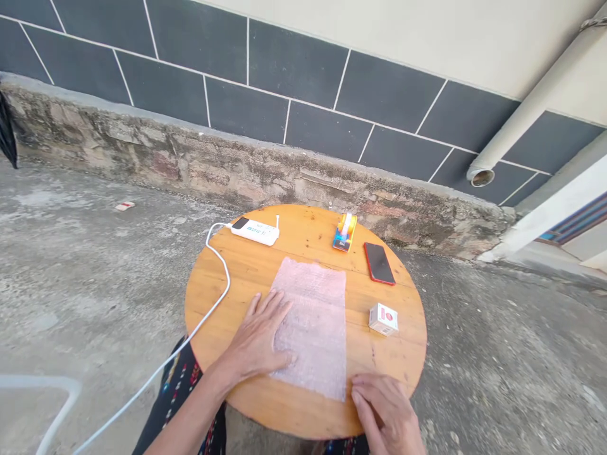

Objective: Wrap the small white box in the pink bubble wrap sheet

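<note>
A pinkish, translucent sheet of bubble wrap (pixel 315 322) lies flat on the round wooden table (pixel 246 404). My left hand (pixel 260 335) rests on its left edge, fingers spread and the thumb on the sheet. Just beyond the sheet's lower right corner, my right hand (pixel 386 407) is at the table's near edge, with fingers curled and thumb close to the fingertips. Whether anything is between those fingers is hidden. The small white box (pixel 383 319) with red print stands to the right of the sheet, beyond my right hand.
At the table's back are a white power strip (pixel 255 231), its cable (pixel 222 262) trailing off the left side, and an orange-and-blue tape dispenser (pixel 344 232). A red-edged phone (pixel 379 263) lies at the right. Behind runs a stone ledge (pixel 213 167) below a tiled wall.
</note>
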Motion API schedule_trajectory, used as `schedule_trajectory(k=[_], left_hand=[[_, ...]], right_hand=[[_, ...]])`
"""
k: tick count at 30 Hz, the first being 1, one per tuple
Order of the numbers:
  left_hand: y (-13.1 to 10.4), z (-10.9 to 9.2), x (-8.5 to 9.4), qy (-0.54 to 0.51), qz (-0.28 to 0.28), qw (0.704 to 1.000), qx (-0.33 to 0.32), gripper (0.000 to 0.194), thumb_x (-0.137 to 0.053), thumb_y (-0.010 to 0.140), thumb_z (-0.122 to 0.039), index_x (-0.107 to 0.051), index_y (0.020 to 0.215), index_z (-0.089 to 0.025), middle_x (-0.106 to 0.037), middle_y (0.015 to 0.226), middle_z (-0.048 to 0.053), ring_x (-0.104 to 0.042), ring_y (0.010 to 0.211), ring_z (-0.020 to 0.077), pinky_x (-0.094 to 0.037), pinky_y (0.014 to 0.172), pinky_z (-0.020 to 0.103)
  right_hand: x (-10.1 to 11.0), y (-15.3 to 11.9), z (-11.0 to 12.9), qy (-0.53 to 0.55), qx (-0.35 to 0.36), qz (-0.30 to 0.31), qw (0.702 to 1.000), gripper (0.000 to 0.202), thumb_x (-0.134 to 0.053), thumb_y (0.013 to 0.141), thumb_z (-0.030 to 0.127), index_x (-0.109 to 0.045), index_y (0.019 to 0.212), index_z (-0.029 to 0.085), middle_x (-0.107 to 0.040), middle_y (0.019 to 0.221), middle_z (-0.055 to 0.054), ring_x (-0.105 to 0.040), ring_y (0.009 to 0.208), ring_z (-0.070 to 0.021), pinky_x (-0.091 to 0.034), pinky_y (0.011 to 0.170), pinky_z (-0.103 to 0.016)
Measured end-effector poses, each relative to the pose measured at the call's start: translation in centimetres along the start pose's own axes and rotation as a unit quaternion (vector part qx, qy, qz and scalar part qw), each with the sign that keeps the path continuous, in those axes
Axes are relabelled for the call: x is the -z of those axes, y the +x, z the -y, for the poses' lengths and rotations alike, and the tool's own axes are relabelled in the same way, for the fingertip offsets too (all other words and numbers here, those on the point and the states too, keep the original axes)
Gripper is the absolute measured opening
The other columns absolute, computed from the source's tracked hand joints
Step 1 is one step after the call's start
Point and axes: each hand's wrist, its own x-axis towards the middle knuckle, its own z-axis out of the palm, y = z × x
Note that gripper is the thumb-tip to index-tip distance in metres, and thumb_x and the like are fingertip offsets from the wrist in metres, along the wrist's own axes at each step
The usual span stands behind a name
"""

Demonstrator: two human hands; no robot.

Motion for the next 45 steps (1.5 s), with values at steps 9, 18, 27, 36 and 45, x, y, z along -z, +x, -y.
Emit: schedule_trajectory(k=[9, 18, 27, 36, 45], left_hand=[[-0.5, 0.2, -0.5, 0.002, -0.083, 0.997, 0.000, 0.073, -0.057, 0.078, -0.050, -0.036, 0.140, -0.018, -0.030, 0.150, 0.012, -0.022, 0.140, 0.0312, -0.015, 0.115, 0.053], [-0.2, -0.3, -0.1, 0.005, -0.065, 0.998, 0.013, 0.061, -0.062, 0.074, -0.044, -0.050, 0.130, -0.021, -0.038, 0.145, 0.012, -0.029, 0.136, 0.0310, -0.013, 0.114, 0.056], [0.0, -0.3, -0.1, -0.004, -0.047, 0.999, 0.008, 0.062, -0.062, 0.075, -0.041, -0.047, 0.132, -0.024, -0.034, 0.148, 0.011, -0.026, 0.138, 0.0306, -0.007, 0.114, 0.058], [0.0, -0.4, -0.1, 0.008, -0.056, 0.998, 0.005, 0.064, -0.064, 0.072, -0.038, -0.047, 0.132, -0.024, -0.037, 0.147, 0.010, -0.028, 0.137, 0.0308, -0.011, 0.113, 0.059], [0.0, -0.6, 0.1, -0.001, -0.051, 0.999, 0.014, 0.064, -0.065, 0.071, -0.036, -0.048, 0.131, -0.023, -0.037, 0.147, 0.010, -0.028, 0.137, 0.0305, -0.009, 0.114, 0.059]], right_hand=[[-2.0, 7.4, 2.2, -0.024, -0.037, 0.051, 0.998, 0.033, -0.048, 0.087, 0.019, -0.060, 0.117, 0.021, -0.053, 0.131, -0.010, -0.051, 0.115, -0.0277, -0.044, 0.095, -0.044], [-2.5, 9.0, 0.5, -0.110, -0.019, 0.122, 0.986, 0.041, -0.054, 0.087, 0.025, -0.054, 0.127, 0.018, -0.050, 0.135, -0.011, -0.046, 0.122, -0.0303, -0.036, 0.098, -0.048], [-1.7, 11.1, 1.2, -0.118, -0.027, 0.095, 0.988, 0.031, -0.046, 0.090, 0.020, -0.057, 0.119, 0.017, -0.052, 0.132, -0.011, -0.050, 0.114, -0.0293, -0.039, 0.093, -0.045], [-4.5, 14.1, 1.2, -0.126, -0.003, 0.146, 0.981, 0.038, -0.050, 0.091, 0.022, -0.052, 0.128, 0.016, -0.049, 0.137, -0.010, -0.042, 0.125, -0.0262, -0.033, 0.101, -0.042], [-2.3, 14.4, -0.6, -0.196, -0.072, 0.125, 0.970, 0.029, -0.046, 0.092, 0.021, -0.059, 0.117, 0.012, -0.050, 0.132, -0.015, -0.049, 0.117, -0.0291, -0.040, 0.096, -0.041]])
